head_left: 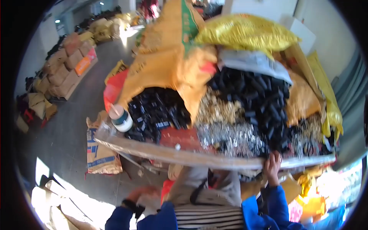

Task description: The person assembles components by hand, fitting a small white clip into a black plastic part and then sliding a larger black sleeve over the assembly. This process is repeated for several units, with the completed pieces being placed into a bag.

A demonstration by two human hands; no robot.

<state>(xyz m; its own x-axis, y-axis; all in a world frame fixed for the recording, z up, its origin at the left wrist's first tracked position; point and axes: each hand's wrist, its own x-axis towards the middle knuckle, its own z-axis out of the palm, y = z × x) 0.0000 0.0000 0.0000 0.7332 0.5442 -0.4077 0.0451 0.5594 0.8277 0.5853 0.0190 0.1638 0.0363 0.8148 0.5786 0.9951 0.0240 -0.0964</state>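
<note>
At the table's front edge point(214, 163), my right hand point(272, 164) has its fingers curled beside the lower end of a heap of black cylindrical pieces point(255, 88). Whatever those fingers grip, if anything, is hidden. My left hand point(147, 191) is out over the floor, left of my lap, its fingers smeared by motion. Left of the black heap lie small tan pieces point(216, 109) and, nearer me, shiny silvery metal pieces point(234, 138). Glossy black parts point(157, 111) spill from the mouth of an orange woven sack point(153, 73) on the table's left.
A jar with a white and dark body point(122, 119) stands at the table's left corner. A yellow sack point(247, 32) lies across the back. Beside the table, a printed paper sack point(101, 149) rests on the floor. Stacked brown cartons point(63, 71) stand far left; a curtain point(350, 103) hangs right.
</note>
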